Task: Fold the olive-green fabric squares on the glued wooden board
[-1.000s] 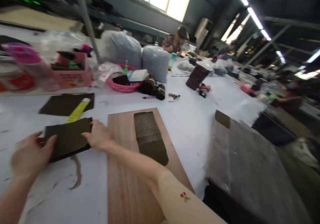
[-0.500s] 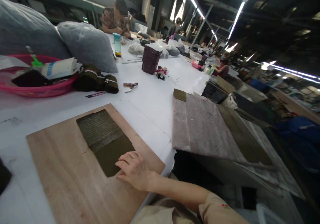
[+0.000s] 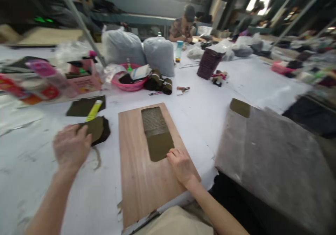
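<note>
A wooden board (image 3: 136, 179) lies on the white table in front of me. A fanned row of dark olive pieces (image 3: 156, 133) rests on it. My right hand (image 3: 181, 165) lies on the board with curled fingertips touching the near corner of the row. My left hand (image 3: 71, 147), blurred by motion, reaches over a small stack of dark olive pieces (image 3: 97, 130) left of the board, its fingers on the stack's near edge. A yellow glue tube (image 3: 93, 110) lies just beyond that stack.
A second flat olive sheet (image 3: 84, 106), a pink box (image 3: 85, 79) and a pink basin (image 3: 128, 83) sit farther back. Two grey sacks (image 3: 141, 53) stand behind. A grey felt-covered slab (image 3: 273, 147) is at right. A person sits at the table's far end.
The view swung right, then back left. My right hand went from the left stack to the near end of the row on the board. My left hand is back in view at the stack.
</note>
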A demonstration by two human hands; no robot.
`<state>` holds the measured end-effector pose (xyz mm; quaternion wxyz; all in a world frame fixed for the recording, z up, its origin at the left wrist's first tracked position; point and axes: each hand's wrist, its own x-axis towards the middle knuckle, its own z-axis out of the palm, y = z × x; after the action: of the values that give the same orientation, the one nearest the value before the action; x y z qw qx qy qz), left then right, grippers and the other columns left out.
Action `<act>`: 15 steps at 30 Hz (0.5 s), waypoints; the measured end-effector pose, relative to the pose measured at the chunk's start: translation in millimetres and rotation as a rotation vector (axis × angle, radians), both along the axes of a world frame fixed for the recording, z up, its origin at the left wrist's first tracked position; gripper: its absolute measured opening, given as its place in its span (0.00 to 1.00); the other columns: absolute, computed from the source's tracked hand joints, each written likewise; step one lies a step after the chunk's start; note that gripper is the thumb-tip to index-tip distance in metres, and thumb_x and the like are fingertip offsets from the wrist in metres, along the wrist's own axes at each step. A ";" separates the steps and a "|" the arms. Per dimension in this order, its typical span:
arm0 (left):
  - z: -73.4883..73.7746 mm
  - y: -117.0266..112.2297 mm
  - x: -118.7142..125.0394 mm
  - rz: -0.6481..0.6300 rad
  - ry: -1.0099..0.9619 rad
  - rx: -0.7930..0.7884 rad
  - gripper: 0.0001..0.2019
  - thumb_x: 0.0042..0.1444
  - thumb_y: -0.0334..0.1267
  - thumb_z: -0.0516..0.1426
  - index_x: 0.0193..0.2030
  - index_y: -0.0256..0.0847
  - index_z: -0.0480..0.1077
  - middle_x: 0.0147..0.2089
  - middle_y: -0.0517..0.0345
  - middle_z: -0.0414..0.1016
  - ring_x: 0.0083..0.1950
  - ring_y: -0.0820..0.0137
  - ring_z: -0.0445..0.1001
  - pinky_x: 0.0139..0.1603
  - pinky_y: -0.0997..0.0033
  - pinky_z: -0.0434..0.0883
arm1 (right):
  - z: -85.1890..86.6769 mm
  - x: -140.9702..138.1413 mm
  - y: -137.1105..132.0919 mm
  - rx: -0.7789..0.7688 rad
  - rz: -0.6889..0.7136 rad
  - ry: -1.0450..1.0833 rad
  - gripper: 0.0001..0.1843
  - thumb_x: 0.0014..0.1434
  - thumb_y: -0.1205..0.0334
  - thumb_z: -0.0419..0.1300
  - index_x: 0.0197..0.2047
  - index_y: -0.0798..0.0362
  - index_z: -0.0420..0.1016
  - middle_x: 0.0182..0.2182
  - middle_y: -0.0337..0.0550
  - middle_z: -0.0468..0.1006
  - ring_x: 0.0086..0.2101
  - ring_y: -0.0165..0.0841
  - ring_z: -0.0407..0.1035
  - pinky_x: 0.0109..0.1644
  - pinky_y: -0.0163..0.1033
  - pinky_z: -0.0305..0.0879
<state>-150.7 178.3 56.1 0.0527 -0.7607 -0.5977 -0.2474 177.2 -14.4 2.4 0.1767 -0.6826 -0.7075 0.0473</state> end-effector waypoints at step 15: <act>-68.3 -129.6 122.6 -0.472 -0.234 -0.229 0.13 0.63 0.30 0.50 0.51 0.42 0.71 0.53 0.49 0.71 0.59 0.60 0.67 0.59 0.53 0.68 | -15.0 1.4 29.0 0.136 0.102 0.053 0.06 0.63 0.65 0.57 0.38 0.50 0.76 0.41 0.44 0.77 0.43 0.37 0.69 0.47 0.42 0.66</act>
<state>-28.1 48.8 -12.2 -0.1618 -0.8460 -0.4304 -0.2698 178.5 14.6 -12.6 0.2384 -0.6305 -0.7382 0.0262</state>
